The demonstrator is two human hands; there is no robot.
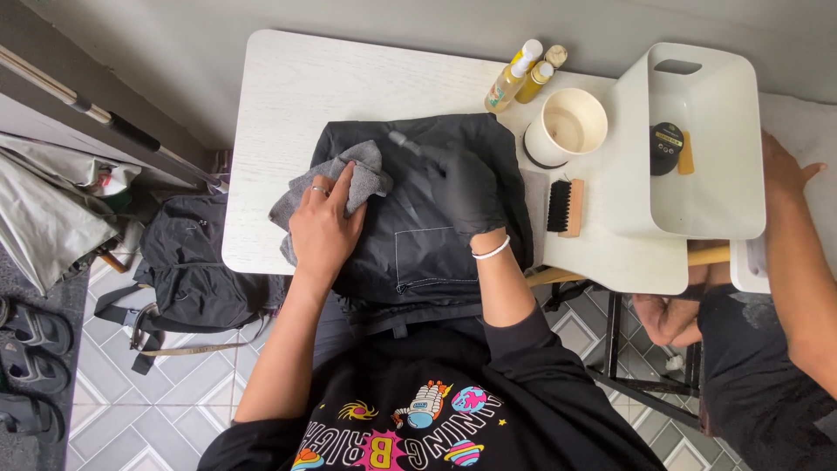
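Note:
A dark grey bag [418,244] with a stitched pocket lies on the white table [288,105] in front of me. My left hand [324,228], bare with a ring, presses a grey cloth [349,174] against the bag's left side. My right hand [466,187] wears a black glove and holds a small brush whose blurred handle [405,144] sticks up to the left over the bag's top.
Two yellow spray bottles [514,78], a paper cup [571,126] and a wooden brush [565,208] sit right of the bag. A white bin [706,209] holds a round tin [667,144]. Another person's arm [793,253] is at right. A black backpack [187,270] lies on the floor at left.

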